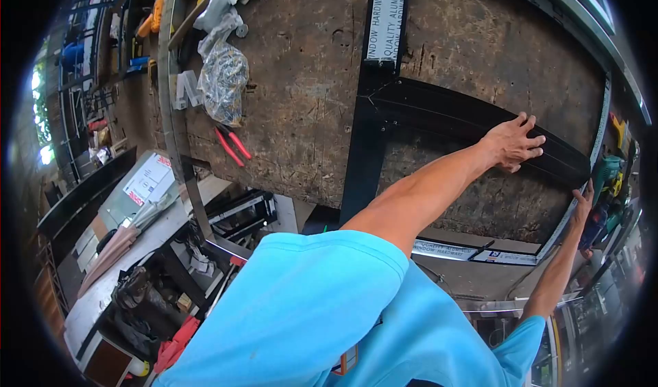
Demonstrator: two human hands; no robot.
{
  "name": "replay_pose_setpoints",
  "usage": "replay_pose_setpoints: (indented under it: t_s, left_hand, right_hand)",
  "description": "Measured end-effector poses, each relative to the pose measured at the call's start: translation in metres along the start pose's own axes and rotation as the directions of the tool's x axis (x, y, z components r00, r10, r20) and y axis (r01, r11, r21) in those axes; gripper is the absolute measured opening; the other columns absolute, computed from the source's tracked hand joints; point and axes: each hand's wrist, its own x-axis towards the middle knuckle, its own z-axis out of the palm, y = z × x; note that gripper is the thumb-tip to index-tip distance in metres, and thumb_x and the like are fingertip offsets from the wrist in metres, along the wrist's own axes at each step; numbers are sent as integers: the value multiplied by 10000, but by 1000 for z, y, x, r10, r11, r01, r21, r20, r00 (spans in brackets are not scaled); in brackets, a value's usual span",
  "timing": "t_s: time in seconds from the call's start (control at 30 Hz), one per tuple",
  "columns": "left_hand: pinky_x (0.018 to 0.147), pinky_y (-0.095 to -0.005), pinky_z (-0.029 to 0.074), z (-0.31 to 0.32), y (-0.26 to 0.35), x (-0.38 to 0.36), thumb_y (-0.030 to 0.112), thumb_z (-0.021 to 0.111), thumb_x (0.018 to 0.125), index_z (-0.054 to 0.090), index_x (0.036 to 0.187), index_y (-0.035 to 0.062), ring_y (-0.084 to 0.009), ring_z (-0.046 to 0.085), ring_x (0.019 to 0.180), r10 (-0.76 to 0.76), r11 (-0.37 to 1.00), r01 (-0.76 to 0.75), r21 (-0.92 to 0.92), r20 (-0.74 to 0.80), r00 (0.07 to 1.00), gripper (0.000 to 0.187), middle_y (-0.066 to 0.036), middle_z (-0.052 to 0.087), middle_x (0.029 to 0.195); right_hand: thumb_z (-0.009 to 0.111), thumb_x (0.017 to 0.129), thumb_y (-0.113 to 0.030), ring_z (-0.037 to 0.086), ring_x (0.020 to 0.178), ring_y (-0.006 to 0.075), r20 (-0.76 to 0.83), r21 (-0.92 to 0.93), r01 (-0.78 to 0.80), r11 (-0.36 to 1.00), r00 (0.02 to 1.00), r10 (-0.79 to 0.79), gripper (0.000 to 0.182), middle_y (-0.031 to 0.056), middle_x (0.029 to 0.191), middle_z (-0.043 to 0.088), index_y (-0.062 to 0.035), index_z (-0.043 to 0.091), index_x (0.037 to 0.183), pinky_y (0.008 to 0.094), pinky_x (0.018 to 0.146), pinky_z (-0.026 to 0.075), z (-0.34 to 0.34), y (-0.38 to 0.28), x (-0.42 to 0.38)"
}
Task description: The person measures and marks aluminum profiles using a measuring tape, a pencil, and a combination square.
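Observation:
My left hand [513,142] reaches across with its fingers spread over a black aluminum bar [452,109]. This bar runs from a black upright profile [363,161] to the right side of an aluminum window frame [601,116]. At that right side, by the bar's end, my right hand [583,205] grips the frame's rail, thumb and fingers on either side; part of it is hard to make out. Printed protective tape [387,23] covers the upper part of the upright profile. A marker-like black stick [482,250] lies on the frame's near taped rail.
The frame lies on a worn wooden worktable [295,106]. Red-handled pliers [233,146] and a clear plastic bag of small parts [225,82] are at its left. Several tools, including a green power tool [606,173], stand beyond the right edge. A cluttered side bench [137,250] is lower left.

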Motion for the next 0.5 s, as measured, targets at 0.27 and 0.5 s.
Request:
replay_pose_setpoints:
  t_s: [0.27,0.5]
  left_hand:
    - [1058,-528,282,7,1,0,485,631,816,520,1363,244,-397,346,1303,11,1000,-11,6,-17,1000,608,1,409,1462]
    - [1051,-517,299,-2,0,0,513,643,806,501,1372,254,-392,347,1302,15,1000,-15,21,12,1000,638,0,401,1466]
  right_hand:
    - [617,655,84,369,1350,277,-21,51,-93,994,995,94,832,141,1455,413,-23,366,1441,363,1130,254,0,-1,4]
    - [634,645,77,398,1328,278,9,15,-70,997,997,70,831,146,1439,423,-29,379,1429,365,1110,285,8,-17,-11]
